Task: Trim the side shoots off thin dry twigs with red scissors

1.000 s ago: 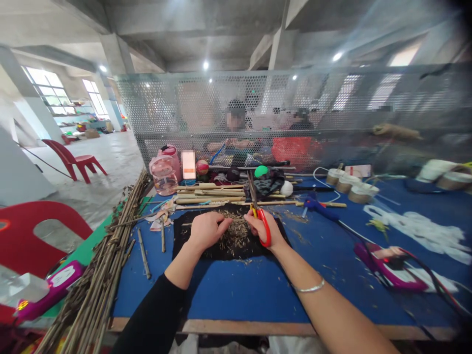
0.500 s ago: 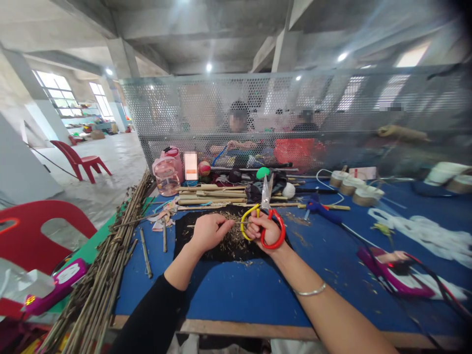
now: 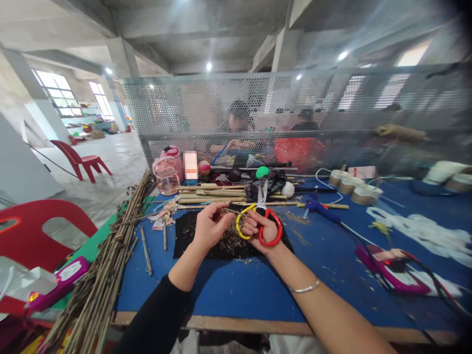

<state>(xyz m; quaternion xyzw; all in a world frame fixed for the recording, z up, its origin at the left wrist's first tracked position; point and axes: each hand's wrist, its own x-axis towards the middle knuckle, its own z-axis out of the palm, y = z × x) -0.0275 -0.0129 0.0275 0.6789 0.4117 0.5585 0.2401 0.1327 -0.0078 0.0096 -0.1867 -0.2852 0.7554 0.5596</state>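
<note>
My right hand (image 3: 262, 230) is closed round scissors (image 3: 262, 216) with one red and one yellow handle, blades pointing up and away. My left hand (image 3: 210, 227) pinches a thin twig (image 3: 233, 211) that runs toward the scissors. Both hands hover over a black cloth (image 3: 191, 236) covered with a heap of dry plant clippings (image 3: 231, 240) on the blue table top (image 3: 236, 290).
A long bundle of bare sticks (image 3: 106, 275) lies along the left edge. Bamboo pieces (image 3: 206, 196), a pink jug (image 3: 165, 174), tape rolls (image 3: 348, 184), a blue glue gun (image 3: 317, 204) and a purple tool (image 3: 387, 268) sit around. Behind a perforated metal screen (image 3: 332, 108), other people work.
My right hand turned the scissors upright, and their handles spread apart. My left hand rose from the clippings, lifting a twig toward the blades.
</note>
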